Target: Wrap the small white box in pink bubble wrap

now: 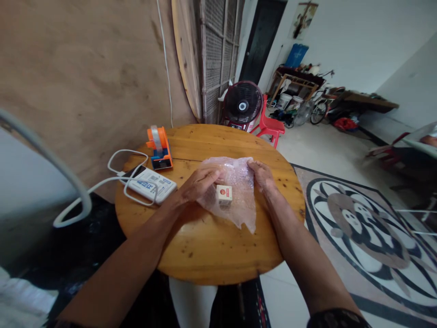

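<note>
A sheet of clear, pinkish bubble wrap (241, 193) lies spread on the round wooden table (191, 255). On it sits a small cream box (224, 195) with red print and a round red mark. My left hand (201, 182) rests at the wrap's left side, its fingers stretched out toward the right, just above and left of the box. At the wrap's far right corner, my right hand (261, 175) is closed on the edge, fingers bent around it. The undersides of both hands are hidden.
An orange and blue tape dispenser (160, 148) stands at the table's far left. Nearby lies a white device (150, 184) with a looped white cable (112, 180). Beyond the table are a fan (242, 105) and a red plastic chair (269, 124).
</note>
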The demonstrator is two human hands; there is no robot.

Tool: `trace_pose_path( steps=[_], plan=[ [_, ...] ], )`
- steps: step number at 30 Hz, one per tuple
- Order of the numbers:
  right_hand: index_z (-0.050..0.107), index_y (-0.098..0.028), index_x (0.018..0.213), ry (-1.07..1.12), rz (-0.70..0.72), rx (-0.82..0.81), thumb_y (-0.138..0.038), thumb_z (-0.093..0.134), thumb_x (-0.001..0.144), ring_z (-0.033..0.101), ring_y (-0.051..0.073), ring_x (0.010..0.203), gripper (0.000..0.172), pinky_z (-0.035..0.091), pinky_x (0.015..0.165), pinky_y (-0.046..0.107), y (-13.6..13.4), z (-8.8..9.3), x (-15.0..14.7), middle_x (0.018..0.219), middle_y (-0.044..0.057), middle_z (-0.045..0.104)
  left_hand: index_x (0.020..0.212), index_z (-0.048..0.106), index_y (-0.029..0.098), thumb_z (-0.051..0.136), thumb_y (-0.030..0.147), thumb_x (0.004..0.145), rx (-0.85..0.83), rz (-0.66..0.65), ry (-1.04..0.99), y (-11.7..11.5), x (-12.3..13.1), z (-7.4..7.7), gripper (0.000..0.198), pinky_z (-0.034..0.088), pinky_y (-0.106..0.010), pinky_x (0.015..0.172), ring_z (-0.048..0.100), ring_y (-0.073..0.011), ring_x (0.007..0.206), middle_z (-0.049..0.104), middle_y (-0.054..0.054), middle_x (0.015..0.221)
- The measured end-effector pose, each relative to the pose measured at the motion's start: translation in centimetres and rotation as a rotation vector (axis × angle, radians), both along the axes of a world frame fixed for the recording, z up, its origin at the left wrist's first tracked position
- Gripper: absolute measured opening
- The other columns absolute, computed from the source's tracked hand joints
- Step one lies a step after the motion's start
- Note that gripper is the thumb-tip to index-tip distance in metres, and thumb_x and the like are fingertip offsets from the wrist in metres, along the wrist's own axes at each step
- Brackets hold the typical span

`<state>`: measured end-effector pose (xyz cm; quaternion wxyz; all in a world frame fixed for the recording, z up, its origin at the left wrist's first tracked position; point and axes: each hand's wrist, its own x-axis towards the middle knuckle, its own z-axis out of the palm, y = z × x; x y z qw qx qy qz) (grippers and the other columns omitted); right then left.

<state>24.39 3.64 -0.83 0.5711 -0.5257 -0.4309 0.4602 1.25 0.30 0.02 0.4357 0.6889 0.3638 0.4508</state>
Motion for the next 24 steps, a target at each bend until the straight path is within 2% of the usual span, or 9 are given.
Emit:
trace_pose_path(
  steps=[2,4,8,12,17,19,21,24],
  plan=[
    [0.047,-0.022,0.056,-0.006,-0.003,-0.004,-0.047,0.077,0.06,0.035,0.008,0.045,0.04,0.026,0.046,0.026,0.1,0.0,0.2,0.048,-0.007,0.044,0.085,0.073,0.018,0.054,0.049,0.086,-0.057,-0.033,-0.028,0.3,-0.2,-0.3,0.036,0.053,-0.034,0.076,0.068,-0.022,0.082,0.074,-0.009,0.094],
    [0.046,-0.022,0.056,-0.007,-0.001,-0.017,-0.047,0.078,0.059,0.034,0.009,0.045,0.041,0.025,0.046,0.026,0.2,-0.1,0.4,0.047,-0.007,0.044,0.089,0.073,0.017,0.056,0.051,0.084,-0.162,-0.045,-0.037,0.7,-0.6,-0.4,0.038,0.052,-0.031,0.065,0.068,-0.0206,0.076,0.073,-0.01,0.097],
    [0.046,-0.022,0.057,-0.01,0.002,-0.021,-0.048,0.078,0.058,0.034,0.009,0.046,0.041,0.025,0.046,0.025,0.3,-0.3,0.5,0.047,-0.007,0.044,0.094,0.071,0.015,0.06,0.052,0.078,-0.348,-0.034,-0.041,1.1,-1.5,-0.3,0.042,0.04,-0.024,0.045,0.066,-0.0175,0.064,0.072,-0.012,0.103],
    [0.045,-0.021,0.056,-0.023,-0.01,-0.01,-0.046,0.076,0.058,0.032,0.008,0.046,0.04,0.024,0.045,0.025,0.2,-0.2,0.4,0.047,-0.008,0.042,0.096,0.07,0.015,0.061,0.04,0.076,-0.388,-0.08,-0.056,0.9,-1.6,-0.3,0.033,0.041,-0.024,0.046,0.062,-0.0127,0.056,0.071,-0.01,0.104],
    [0.047,-0.021,0.06,-0.005,0.011,-0.005,-0.047,0.076,0.057,0.036,0.008,0.046,0.039,0.027,0.047,0.024,0.1,-0.1,0.1,0.05,-0.008,0.045,0.104,0.067,0.015,0.056,0.023,0.075,-0.447,-0.086,0.033,0.4,-0.9,-0.1,0.032,0.038,-0.022,0.046,0.052,-0.0091,0.046,0.068,-0.003,0.078],
    [0.048,-0.02,0.061,-0.01,0.015,0.001,-0.047,0.075,0.058,0.036,0.008,0.047,0.038,0.027,0.047,0.024,0.0,-0.1,0.1,0.051,-0.008,0.045,0.103,0.068,0.015,0.056,0.023,0.076,-0.382,-0.075,0.038,0.4,-0.8,-0.1,0.03,0.043,-0.024,0.053,0.056,-0.0109,0.055,0.069,-0.003,0.081],
    [0.048,-0.02,0.06,-0.016,0.013,0.009,-0.046,0.075,0.058,0.035,0.007,0.047,0.038,0.026,0.047,0.024,0.0,0.0,0.1,0.051,-0.008,0.044,0.098,0.07,0.015,0.059,0.024,0.077,-0.293,-0.095,-0.004,0.5,-0.7,-0.3,0.025,0.05,-0.029,0.072,0.064,-0.0158,0.077,0.071,-0.005,0.094],
    [0.048,-0.02,0.059,-0.03,0.006,0.014,-0.045,0.075,0.058,0.034,0.007,0.047,0.037,0.024,0.048,0.023,-0.1,0.2,0.0,0.05,-0.008,0.043,0.1,0.07,0.015,0.062,0.03,0.08,-0.248,-0.168,-0.098,0.6,-0.6,-0.6,0.026,0.046,-0.037,0.095,0.063,-0.0223,0.104,0.07,-0.008,0.109]
  ],
)
